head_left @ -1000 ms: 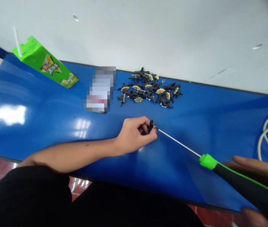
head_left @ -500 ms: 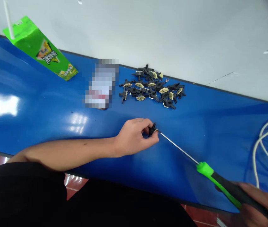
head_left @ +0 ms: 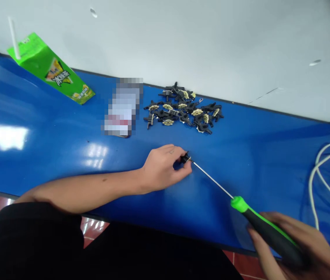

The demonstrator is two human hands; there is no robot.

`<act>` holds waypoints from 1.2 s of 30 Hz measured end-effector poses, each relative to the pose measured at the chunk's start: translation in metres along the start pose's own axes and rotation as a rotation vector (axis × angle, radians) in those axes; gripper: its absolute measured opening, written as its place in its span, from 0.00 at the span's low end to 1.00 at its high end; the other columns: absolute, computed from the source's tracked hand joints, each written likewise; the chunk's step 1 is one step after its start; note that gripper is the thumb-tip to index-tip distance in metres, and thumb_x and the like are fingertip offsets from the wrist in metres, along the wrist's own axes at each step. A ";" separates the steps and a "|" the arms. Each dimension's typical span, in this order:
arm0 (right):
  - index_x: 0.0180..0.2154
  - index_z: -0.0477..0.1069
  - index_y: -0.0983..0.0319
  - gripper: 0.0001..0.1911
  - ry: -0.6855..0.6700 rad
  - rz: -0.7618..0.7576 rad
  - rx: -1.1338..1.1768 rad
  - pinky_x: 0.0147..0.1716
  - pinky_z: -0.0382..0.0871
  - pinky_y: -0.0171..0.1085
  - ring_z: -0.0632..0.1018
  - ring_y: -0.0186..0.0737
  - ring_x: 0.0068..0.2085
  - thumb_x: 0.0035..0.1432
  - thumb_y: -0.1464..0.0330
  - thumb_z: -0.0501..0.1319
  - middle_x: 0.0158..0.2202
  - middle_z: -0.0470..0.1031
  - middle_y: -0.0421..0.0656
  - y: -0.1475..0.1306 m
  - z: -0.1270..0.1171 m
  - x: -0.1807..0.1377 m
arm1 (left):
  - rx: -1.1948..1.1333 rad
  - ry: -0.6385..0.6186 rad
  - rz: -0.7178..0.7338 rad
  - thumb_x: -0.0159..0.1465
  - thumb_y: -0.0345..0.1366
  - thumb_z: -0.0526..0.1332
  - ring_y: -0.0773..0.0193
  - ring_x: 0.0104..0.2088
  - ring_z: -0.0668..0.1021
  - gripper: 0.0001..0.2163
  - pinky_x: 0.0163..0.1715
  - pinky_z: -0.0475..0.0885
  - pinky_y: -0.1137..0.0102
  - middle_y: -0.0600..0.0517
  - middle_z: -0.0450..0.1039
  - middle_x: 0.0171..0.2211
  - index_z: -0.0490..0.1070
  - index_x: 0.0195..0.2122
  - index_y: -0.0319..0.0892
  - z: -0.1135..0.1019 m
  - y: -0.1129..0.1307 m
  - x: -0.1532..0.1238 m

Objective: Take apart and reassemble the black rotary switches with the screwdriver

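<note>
My left hand (head_left: 166, 167) pinches a small black plastic part (head_left: 185, 158) with a light metal piece on its right side, held just over the blue table (head_left: 118, 217). My right hand (head_left: 301, 245), at the lower right, is closed around the green and black handle of a screwdriver (head_left: 269, 229). The thin steel shaft points up and left, and its tip is at or very near the part in my left hand; contact is too small to make out. Beyond my left hand lies a pile of similar black parts (head_left: 179, 111) with brass-coloured plates.
A green drink carton (head_left: 54, 70) with a white straw stands at the back left. Beside the pile lies a phone (head_left: 122, 111), its screen blurred out. White cables (head_left: 313, 186) loop at the right edge. A pale wall (head_left: 196, 42) borders the table's back.
The screwdriver handle has turned in my right hand, and the fingers are now more extended along it. The camera view has shifted slightly; my left hand keeps its pinch.
</note>
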State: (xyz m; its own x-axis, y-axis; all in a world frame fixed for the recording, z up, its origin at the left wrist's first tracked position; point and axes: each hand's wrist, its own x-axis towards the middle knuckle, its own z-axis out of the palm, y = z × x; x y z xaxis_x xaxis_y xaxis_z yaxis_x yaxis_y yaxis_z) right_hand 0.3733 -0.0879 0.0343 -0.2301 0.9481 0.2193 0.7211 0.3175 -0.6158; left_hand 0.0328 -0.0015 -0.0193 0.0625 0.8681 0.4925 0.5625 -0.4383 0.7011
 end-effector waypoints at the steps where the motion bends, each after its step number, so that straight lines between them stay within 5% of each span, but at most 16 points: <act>1: 0.55 0.83 0.54 0.18 -0.012 0.000 -0.048 0.32 0.82 0.41 0.87 0.48 0.36 0.68 0.54 0.75 0.45 0.87 0.46 -0.001 0.001 0.000 | 0.008 0.003 0.022 0.68 0.31 0.66 0.66 0.23 0.75 0.04 0.27 0.71 0.71 0.55 0.78 0.25 0.73 0.35 0.44 0.000 0.000 0.000; 5: 0.57 0.81 0.55 0.15 -0.053 0.143 -0.096 0.23 0.78 0.35 0.85 0.42 0.27 0.79 0.56 0.62 0.33 0.85 0.41 -0.006 0.010 0.002 | 0.046 0.036 0.097 0.69 0.30 0.66 0.67 0.23 0.75 0.02 0.27 0.72 0.71 0.55 0.79 0.26 0.75 0.38 0.44 0.000 -0.004 0.001; 10: 0.47 0.81 0.54 0.14 0.027 0.050 0.148 0.33 0.87 0.37 0.88 0.45 0.32 0.64 0.58 0.78 0.40 0.88 0.43 -0.024 0.035 0.006 | 0.102 0.080 0.165 0.70 0.31 0.66 0.66 0.24 0.76 0.02 0.28 0.73 0.71 0.56 0.78 0.26 0.76 0.42 0.43 0.002 -0.010 0.002; 13: 0.53 0.78 0.56 0.07 0.032 0.161 0.184 0.22 0.80 0.34 0.80 0.37 0.20 0.80 0.64 0.63 0.34 0.85 0.41 -0.032 0.047 0.005 | 0.127 0.090 0.199 0.70 0.30 0.66 0.66 0.24 0.76 0.05 0.29 0.75 0.70 0.56 0.78 0.26 0.77 0.45 0.43 0.000 -0.012 0.003; 15: 0.53 0.76 0.57 0.08 0.040 0.182 0.207 0.20 0.80 0.34 0.79 0.36 0.20 0.82 0.64 0.59 0.34 0.85 0.41 -0.032 0.050 0.006 | 0.132 0.091 0.223 0.70 0.29 0.67 0.66 0.25 0.77 0.06 0.29 0.75 0.71 0.56 0.78 0.27 0.77 0.47 0.43 -0.002 -0.012 0.005; 20: 0.45 0.83 0.54 0.18 0.116 0.095 0.147 0.35 0.88 0.37 0.89 0.48 0.35 0.54 0.62 0.83 0.39 0.88 0.42 -0.023 0.042 0.003 | 0.119 0.080 0.297 0.70 0.28 0.68 0.67 0.24 0.75 0.08 0.26 0.72 0.72 0.56 0.76 0.27 0.77 0.49 0.42 -0.004 -0.010 0.008; 25: 0.48 0.82 0.57 0.08 0.100 0.234 0.183 0.17 0.75 0.31 0.75 0.34 0.17 0.77 0.62 0.66 0.30 0.84 0.40 -0.030 0.055 -0.005 | 0.133 0.095 0.347 0.70 0.26 0.67 0.66 0.23 0.75 0.11 0.28 0.74 0.70 0.57 0.76 0.26 0.78 0.51 0.42 -0.005 -0.010 0.011; 31: 0.40 0.84 0.56 0.18 0.194 0.302 0.261 0.36 0.88 0.39 0.88 0.49 0.36 0.49 0.62 0.85 0.38 0.86 0.45 -0.035 0.055 0.002 | 0.137 0.082 0.380 0.69 0.25 0.68 0.66 0.23 0.75 0.13 0.28 0.74 0.70 0.56 0.77 0.27 0.77 0.54 0.42 -0.005 -0.010 0.013; 34: 0.44 0.83 0.58 0.09 0.165 0.453 0.366 0.19 0.76 0.34 0.77 0.36 0.20 0.69 0.60 0.74 0.32 0.83 0.44 -0.050 0.060 0.005 | 0.139 0.086 0.396 0.69 0.25 0.68 0.65 0.24 0.76 0.14 0.28 0.75 0.70 0.56 0.78 0.27 0.76 0.55 0.41 -0.005 -0.011 0.013; 36: 0.46 0.79 0.59 0.16 0.114 0.534 0.479 0.08 0.52 0.30 0.60 0.28 0.12 0.81 0.56 0.60 0.29 0.80 0.42 -0.060 0.067 0.008 | 0.146 0.085 0.407 0.70 0.25 0.68 0.65 0.24 0.76 0.14 0.28 0.75 0.70 0.55 0.78 0.28 0.76 0.55 0.40 -0.005 -0.011 0.013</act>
State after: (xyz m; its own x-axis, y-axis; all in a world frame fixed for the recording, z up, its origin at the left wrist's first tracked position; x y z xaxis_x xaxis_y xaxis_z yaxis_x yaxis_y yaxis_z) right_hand 0.2845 -0.0988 0.0224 0.1622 0.9764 -0.1427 0.3447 -0.1915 -0.9190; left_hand 0.0235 0.0135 -0.0182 0.2384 0.6065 0.7585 0.6169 -0.6978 0.3640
